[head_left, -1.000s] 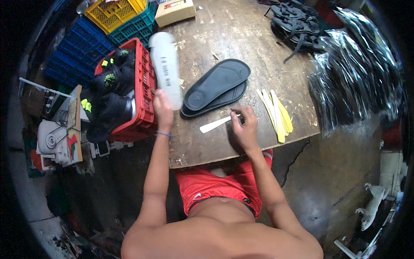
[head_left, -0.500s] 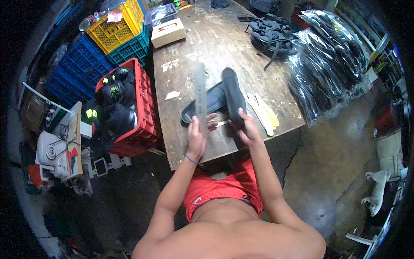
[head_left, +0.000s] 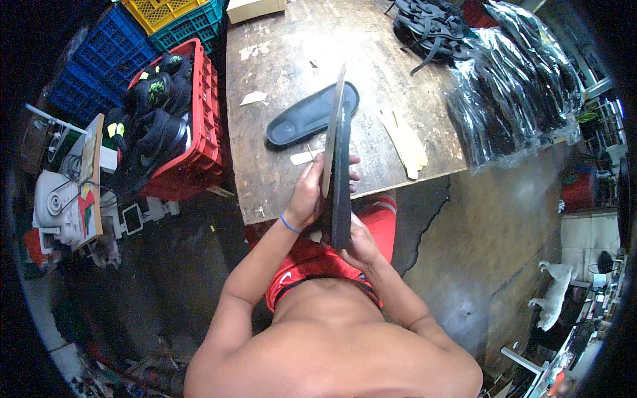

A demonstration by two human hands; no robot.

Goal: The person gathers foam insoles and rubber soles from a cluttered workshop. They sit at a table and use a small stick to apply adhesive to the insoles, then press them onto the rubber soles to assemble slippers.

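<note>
The sole (head_left: 341,179) held on edge at the centre is black, and the thin sheet (head_left: 333,126) against it is grey with a pale edge. At 12 o'clock from it a second black sole (head_left: 308,116) lies on the brown, stained table (head_left: 371,60). The strips (head_left: 405,136) at 2 o'clock are pale yellow. At 9 o'clock the crate (head_left: 199,139) is red and carries black shoes (head_left: 149,126) with bright green marks. The crates at 11 o'clock are blue (head_left: 99,60), teal (head_left: 196,23) and yellow (head_left: 162,10). The wristband (head_left: 289,223) is blue and the shorts (head_left: 312,259) are red with a white line.
</note>
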